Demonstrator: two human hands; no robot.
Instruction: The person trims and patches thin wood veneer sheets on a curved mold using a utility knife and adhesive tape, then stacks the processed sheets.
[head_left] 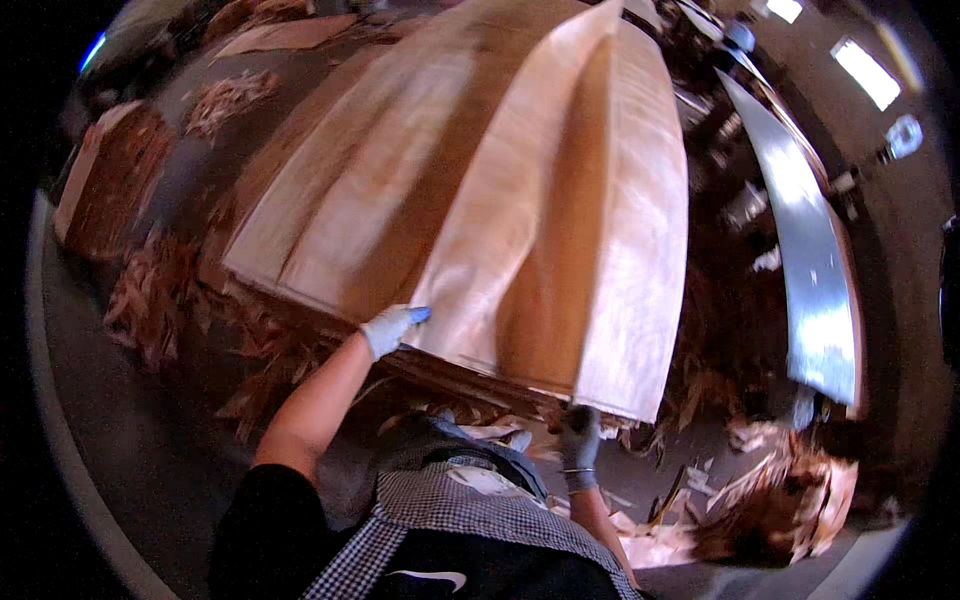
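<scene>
Your left hand (392,327), in a light glove with blue fingertips, is clamped on the near edge of a large thin wood veneer sheet (480,190), fingers curled over the rim. Your right hand (580,440), in a dark glove, grips the same sheet at its near right corner from below; fingers look closed on the edge, though blur and shadow make that hard to confirm. The sheet is lifted and bowed, a long fold running up its middle, right half tilted toward you. It hangs over a veneer stack (330,200) of the same pale wood, well forward of your body. Torn veneer scraps (150,300) litter the concrete floor (130,430) left of the stack and under its near edge. More scraps in a heap (790,510) low right, beside your right forearm. A long shiny metal panel (810,260) stands to the right, apart from the sheet. A reddish veneer pile (115,180) sits far left
</scene>
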